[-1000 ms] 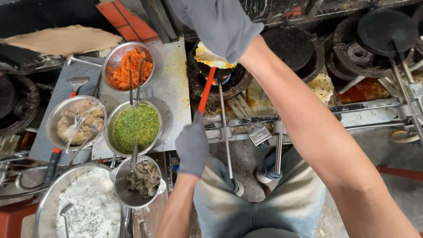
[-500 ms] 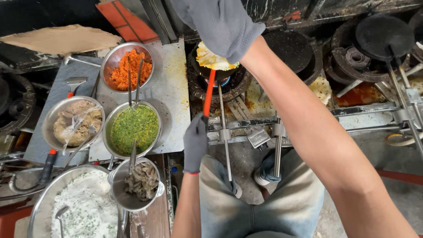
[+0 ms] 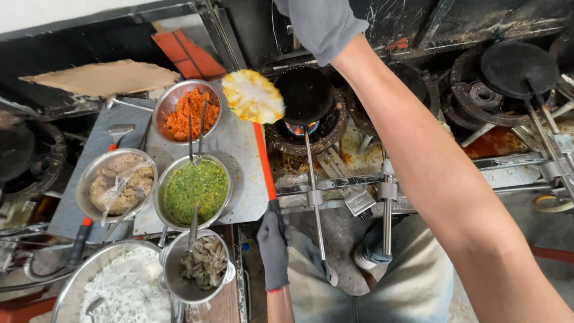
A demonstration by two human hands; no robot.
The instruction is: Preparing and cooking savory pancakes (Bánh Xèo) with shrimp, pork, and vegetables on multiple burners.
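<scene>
Left gloved hand point(image 3: 273, 251), lower centre, closed around the dark grip end of a red-handled spatula point(image 3: 263, 161). Round yellow-white pancake point(image 3: 253, 96) carried on the blade, upper centre, lifted just left of the small black pan point(image 3: 305, 94). Pan sat on a lit burner point(image 3: 302, 127), blue flame visible under it. Right gloved hand point(image 3: 323, 24) raised at top centre, cut by the frame edge; grip state unreadable. Left of the spatula, on a grey tray point(image 3: 239, 155): bowl of orange shreds point(image 3: 186, 112), bowl of green mix point(image 3: 194, 191), bowl of beige filling point(image 3: 117, 184). Lower left: cup of grey strips point(image 3: 202, 266), large bowl of white batter point(image 3: 119, 293).
</scene>
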